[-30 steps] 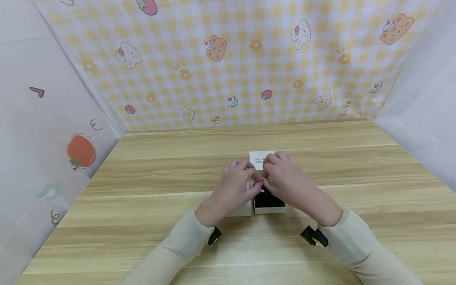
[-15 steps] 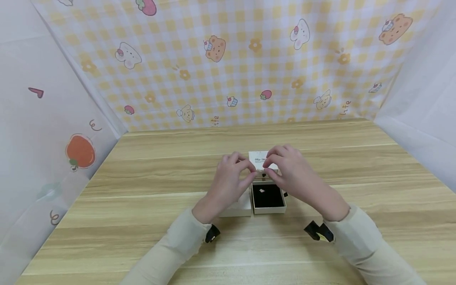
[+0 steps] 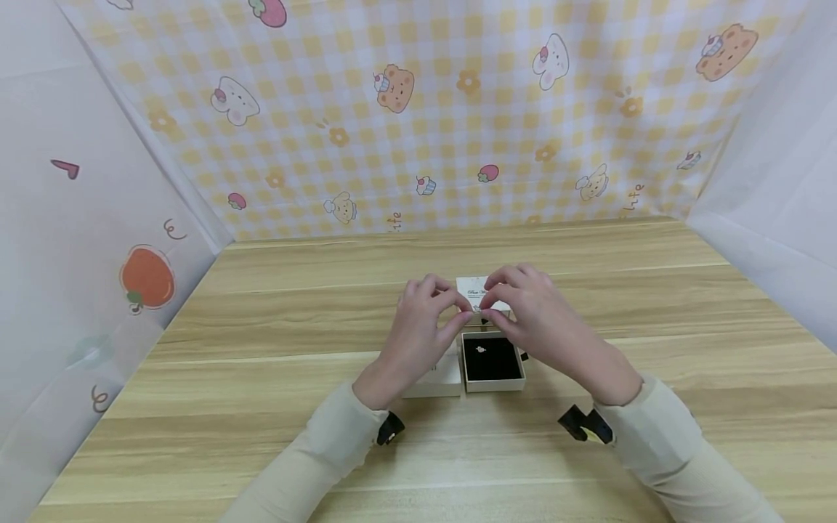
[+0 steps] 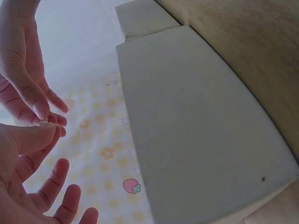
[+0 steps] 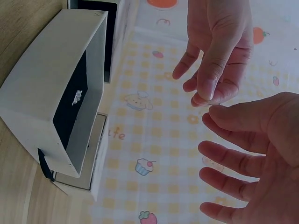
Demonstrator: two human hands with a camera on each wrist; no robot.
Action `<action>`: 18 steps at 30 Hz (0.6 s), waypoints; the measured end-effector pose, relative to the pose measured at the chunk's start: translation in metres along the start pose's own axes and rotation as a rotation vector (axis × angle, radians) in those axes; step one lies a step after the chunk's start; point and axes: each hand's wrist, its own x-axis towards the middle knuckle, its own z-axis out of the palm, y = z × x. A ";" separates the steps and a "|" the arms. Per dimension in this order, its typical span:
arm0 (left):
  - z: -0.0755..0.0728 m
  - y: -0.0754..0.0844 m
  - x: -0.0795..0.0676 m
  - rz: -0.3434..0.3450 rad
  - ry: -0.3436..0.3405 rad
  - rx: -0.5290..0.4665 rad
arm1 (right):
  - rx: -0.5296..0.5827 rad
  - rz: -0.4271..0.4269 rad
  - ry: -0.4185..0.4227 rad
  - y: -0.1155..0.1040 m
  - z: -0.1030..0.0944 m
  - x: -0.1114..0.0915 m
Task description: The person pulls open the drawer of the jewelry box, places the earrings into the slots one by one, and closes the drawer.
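My left hand [image 3: 415, 338] and right hand [image 3: 536, 327] meet fingertip to fingertip above the back rim of an open white jewellery box [image 3: 495, 386]. Between them is a tiny silvery piece of jewellery [image 4: 43, 122]; its exact kind is too small to tell. Thumb and index finger of each hand pinch at it, fingertips covering most of it. Left hand's other fingers spread loosely in the left wrist view. In the box, a similar sparkly piece [image 5: 77, 97] sits on the black insert [image 3: 497, 363], toward its back left.
Left of the open box stands another white box [image 3: 438, 385], partly behind my left hand. A white printed card or lid [image 3: 472, 285] is behind the fingertips. A black ribbon tab [image 5: 45, 165] sticks out of the open box's side. The wooden table [image 3: 314, 312] ends at a checked cloth [image 3: 445, 145].
Both hands have risen and moved back from over the open box, uncovering its insert and the sparkly piece there. Over the last half second the fingertips have drawn slightly closer together.
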 end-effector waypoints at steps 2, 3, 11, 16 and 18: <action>0.000 0.000 0.000 -0.001 -0.003 -0.004 | -0.001 -0.003 0.002 0.000 0.000 0.000; 0.000 0.000 0.000 -0.001 -0.004 -0.004 | -0.002 -0.004 0.001 0.000 0.000 0.000; 0.000 0.000 -0.001 0.025 -0.016 0.032 | -0.032 -0.007 -0.026 -0.002 -0.001 0.001; 0.000 0.000 -0.001 0.024 -0.040 0.057 | -0.059 -0.015 -0.041 -0.002 -0.001 0.000; 0.000 0.000 -0.001 0.021 -0.052 0.062 | -0.068 -0.020 -0.045 -0.002 -0.001 0.000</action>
